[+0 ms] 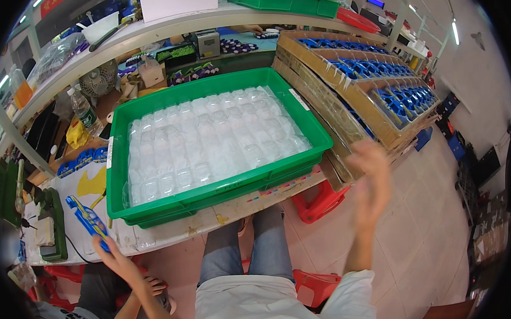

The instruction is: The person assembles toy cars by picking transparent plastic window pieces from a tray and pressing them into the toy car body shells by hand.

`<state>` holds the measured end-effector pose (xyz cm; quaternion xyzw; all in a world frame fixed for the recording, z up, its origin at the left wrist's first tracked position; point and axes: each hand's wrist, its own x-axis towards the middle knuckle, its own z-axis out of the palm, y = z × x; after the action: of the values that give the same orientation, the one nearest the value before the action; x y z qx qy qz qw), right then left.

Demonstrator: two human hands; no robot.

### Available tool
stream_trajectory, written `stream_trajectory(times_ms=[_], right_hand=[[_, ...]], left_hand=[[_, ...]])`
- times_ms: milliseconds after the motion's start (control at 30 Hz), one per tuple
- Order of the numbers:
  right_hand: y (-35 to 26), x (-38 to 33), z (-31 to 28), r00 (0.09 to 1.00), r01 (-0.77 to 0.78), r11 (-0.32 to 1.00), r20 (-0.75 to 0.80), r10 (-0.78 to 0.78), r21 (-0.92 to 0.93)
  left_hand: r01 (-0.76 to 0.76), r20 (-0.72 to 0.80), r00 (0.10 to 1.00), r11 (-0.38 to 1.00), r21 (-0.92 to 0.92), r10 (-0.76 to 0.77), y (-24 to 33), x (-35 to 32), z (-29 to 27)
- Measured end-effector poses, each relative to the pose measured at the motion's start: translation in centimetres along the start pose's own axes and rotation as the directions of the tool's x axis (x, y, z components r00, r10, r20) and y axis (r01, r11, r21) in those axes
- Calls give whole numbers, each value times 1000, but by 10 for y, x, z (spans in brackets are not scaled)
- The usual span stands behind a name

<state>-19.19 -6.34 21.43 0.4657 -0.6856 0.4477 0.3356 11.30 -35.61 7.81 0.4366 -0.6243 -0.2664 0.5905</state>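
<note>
The left hand (112, 256) has its grip closed round the near end of a slim blue pack (90, 220), which tilts up and away over the near left of the table (141, 240); held by that end, most of its length stays uncovered, probably to keep its face in sight. The right hand (372, 180) is raised on the other side, blurred, its fingers seemingly loose and nothing visible in them. Just right of the blue pack, a big green tray (230, 196) fills the middle of the table, likely set there so both arms can reach it. Clear plastic shells (211, 128) lie inside in close rows, an order that probably saves room and stops them sliding. Beyond the right hand, at the far right, cardboard boxes (313, 58) hold more blue packs (406, 104) in tilted rows, perhaps so each can be lifted singly. Left of the tray lies a yellow piece (95, 183); a co-worker's hand (155, 286) rests near the left forearm. A shelf (240, 17) spans the far side, keeping goods above the table.
</note>
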Motion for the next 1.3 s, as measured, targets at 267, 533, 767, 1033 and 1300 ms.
stream_trajectory(times_ms=[267, 533, 767, 1033, 1300], right_hand=[[184, 84, -86, 948, -261, 766, -7, 317, -587], [283, 76, -122, 847, -335, 667, 98, 523, -665], [274, 76, -112, 948, -176, 711, 76, 308, -681], [132, 79, -91, 926, 26, 649, -226, -302, -760], [-7, -42, -19, 941, 278, 790, -12, -339, -546]], left_hand=[[-481, 326, 871, 501, 720, 368, -147, 77, -30], [-299, 178, 949, 565, 769, 260, -143, 74, -14], [-520, 175, 853, 772, 365, 491, -1, 91, 17], [-453, 834, 402, 874, -178, 378, 51, 102, 118], [-552, 964, 178, 831, -67, 196, 28, 91, 141]])
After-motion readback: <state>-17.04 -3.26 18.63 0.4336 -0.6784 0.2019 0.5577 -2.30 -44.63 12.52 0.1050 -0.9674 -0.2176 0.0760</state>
